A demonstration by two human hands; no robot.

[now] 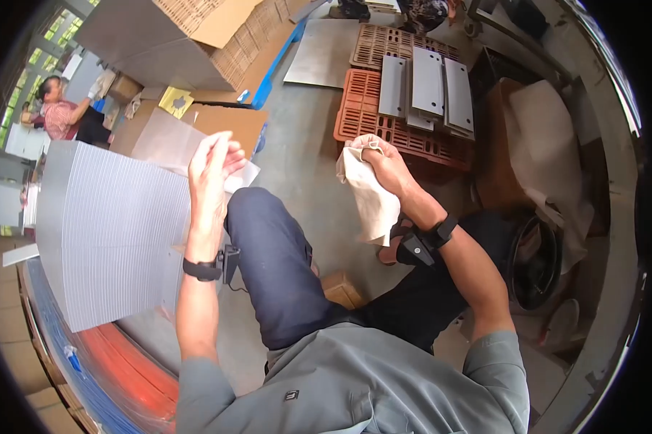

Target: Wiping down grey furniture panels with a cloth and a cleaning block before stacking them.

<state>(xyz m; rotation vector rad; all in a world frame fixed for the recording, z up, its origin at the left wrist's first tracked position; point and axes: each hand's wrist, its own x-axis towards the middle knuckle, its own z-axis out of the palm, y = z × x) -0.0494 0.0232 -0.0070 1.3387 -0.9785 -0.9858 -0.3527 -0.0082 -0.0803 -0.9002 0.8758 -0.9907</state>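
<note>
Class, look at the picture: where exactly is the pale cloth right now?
In the head view, the pale cloth hangs from the right hand, right of centre, just in front of the orange crate.

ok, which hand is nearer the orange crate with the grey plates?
Right. The right hand, gripping a white cloth, sits just below the orange crate; the left hand is far left, on the ribbed sheet.

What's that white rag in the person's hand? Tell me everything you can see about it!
The cloth is off-white and looks like soft, crumpled fabric. The right hand grips its bunched top, and the rest hangs down loose in folds, ending in a ragged point above the concrete floor. It hangs in front of the person's knee, just near an orange plastic crate. Only that hand touches it.
</note>
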